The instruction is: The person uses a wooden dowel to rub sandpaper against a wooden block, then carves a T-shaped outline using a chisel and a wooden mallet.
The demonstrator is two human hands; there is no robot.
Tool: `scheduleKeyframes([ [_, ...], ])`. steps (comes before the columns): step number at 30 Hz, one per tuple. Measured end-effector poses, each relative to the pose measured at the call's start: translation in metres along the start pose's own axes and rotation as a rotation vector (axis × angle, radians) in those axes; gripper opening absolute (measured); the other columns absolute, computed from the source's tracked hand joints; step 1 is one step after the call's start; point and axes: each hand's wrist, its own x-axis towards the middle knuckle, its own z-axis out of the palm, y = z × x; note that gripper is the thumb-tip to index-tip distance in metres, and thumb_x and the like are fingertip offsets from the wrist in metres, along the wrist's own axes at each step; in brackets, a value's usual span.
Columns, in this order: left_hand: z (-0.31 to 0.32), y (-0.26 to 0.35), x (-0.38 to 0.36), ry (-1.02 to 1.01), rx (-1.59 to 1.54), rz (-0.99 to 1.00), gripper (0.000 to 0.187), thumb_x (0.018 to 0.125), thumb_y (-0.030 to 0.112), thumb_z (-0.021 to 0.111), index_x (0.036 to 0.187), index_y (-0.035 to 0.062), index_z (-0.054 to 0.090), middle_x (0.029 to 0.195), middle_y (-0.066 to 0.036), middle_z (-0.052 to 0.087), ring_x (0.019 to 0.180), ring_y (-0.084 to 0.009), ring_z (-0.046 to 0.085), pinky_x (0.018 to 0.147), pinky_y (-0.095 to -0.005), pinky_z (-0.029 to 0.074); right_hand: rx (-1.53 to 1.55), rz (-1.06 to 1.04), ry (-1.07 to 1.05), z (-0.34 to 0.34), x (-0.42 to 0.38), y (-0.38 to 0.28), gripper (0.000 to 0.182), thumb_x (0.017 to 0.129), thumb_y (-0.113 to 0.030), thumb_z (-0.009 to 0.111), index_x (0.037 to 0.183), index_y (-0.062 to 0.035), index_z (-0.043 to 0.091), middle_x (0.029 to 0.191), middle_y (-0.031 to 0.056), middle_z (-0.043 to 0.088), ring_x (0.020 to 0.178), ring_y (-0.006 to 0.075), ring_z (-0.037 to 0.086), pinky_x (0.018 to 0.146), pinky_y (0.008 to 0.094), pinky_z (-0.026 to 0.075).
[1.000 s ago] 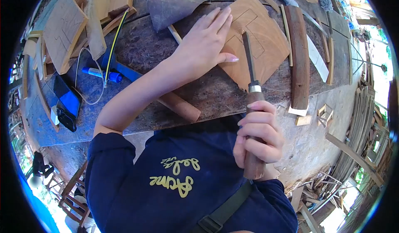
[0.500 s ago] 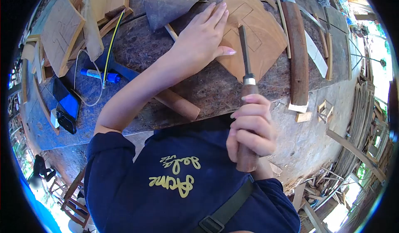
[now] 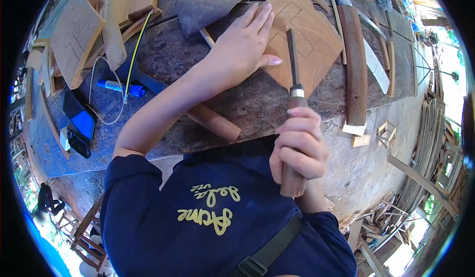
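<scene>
My left hand (image 3: 242, 44) lies flat on a wooden board (image 3: 321, 39), fingers stretched over its left edge and thumb apart. Pencil-like outlines of a shape are drawn on that board. Wrapped round the wooden handle of a chisel (image 3: 293, 64) is my right hand (image 3: 302, 143), near my chest. The chisel's long metal blade points away from me over the board, its tip by the drawn lines. Under my left forearm lies a tool with a round wooden handle (image 3: 215, 122), partly hidden by the arm. A folded dark sheet (image 3: 208, 10) sits beyond my left hand.
On the workbench (image 3: 168, 49), cut boards (image 3: 76, 39), a yellow measuring tape (image 3: 137, 54), a blue marker (image 3: 121, 87) and a phone (image 3: 81, 121) lie to the left. A curved dark wood piece (image 3: 354, 69) and a saw blade (image 3: 375, 67) are at right. Wood scraps litter the floor.
My right hand and the chisel have shifted slightly forward, away from my body. My left hand stays on the board.
</scene>
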Motion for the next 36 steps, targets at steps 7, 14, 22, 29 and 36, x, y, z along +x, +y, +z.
scheduleKeyframes([
  [7, 0.005, -0.001, -0.001, 0.007, 0.020, 0.014, 0.086, 0.088, 0.045, 0.063, 0.142, -0.0157, 0.035, 0.151, -0.028, 0.034, 0.144, -0.0374, 0.029, 0.119, -0.0402, 0.027, -0.008, -0.035, -0.044, 0.002, -0.003, -0.001, 0.014, 0.068, 0.000, 0.067, 0.069, -0.0070, 0.054, 0.072, 0.0045, 0.060, 0.071, 0.0247, 0.061, 0.080, 0.0492, 0.052],
  [14, 0.005, -0.002, 0.000, 0.004, 0.035, -0.009, 0.084, 0.088, 0.044, 0.063, 0.140, -0.0162, 0.036, 0.151, -0.029, 0.035, 0.144, -0.0383, 0.029, 0.119, -0.0402, 0.027, -0.013, -0.044, 0.039, 0.010, 0.002, 0.009, 0.024, 0.049, -0.018, 0.069, 0.066, -0.0062, 0.057, 0.073, 0.0060, 0.058, 0.074, 0.0248, 0.061, 0.084, 0.0473, 0.053],
  [22, 0.004, 0.000, 0.001, -0.020, 0.074, -0.026, 0.086, 0.090, 0.049, 0.060, 0.143, -0.0143, 0.034, 0.153, -0.027, 0.033, 0.145, -0.0373, 0.027, 0.120, -0.0394, 0.025, 0.040, -0.055, 0.135, 0.008, 0.006, 0.016, 0.032, 0.043, -0.026, 0.069, 0.067, -0.0065, 0.059, 0.072, 0.0049, 0.057, 0.073, 0.0250, 0.061, 0.080, 0.0476, 0.053],
  [29, 0.006, -0.001, 0.002, -0.048, 0.128, -0.024, 0.088, 0.092, 0.053, 0.055, 0.145, -0.0133, 0.032, 0.155, -0.026, 0.029, 0.146, -0.0374, 0.025, 0.120, -0.0394, 0.024, 0.282, 0.072, 0.589, 0.006, -0.009, 0.029, 0.019, 0.076, 0.001, 0.059, 0.087, -0.0114, 0.049, 0.079, 0.0061, 0.056, 0.087, 0.0267, 0.060, 0.098, 0.0558, 0.041],
  [36, 0.006, -0.005, 0.002, -0.071, 0.125, -0.034, 0.089, 0.093, 0.055, 0.053, 0.146, -0.0132, 0.030, 0.157, -0.026, 0.025, 0.147, -0.0369, 0.022, 0.121, -0.0389, 0.023, 0.601, 0.304, 0.903, -0.005, -0.002, 0.045, 0.025, 0.072, 0.006, 0.052, 0.090, -0.0106, 0.045, 0.088, 0.0119, 0.052, 0.108, 0.0362, 0.054, 0.113, 0.0656, 0.029],
])
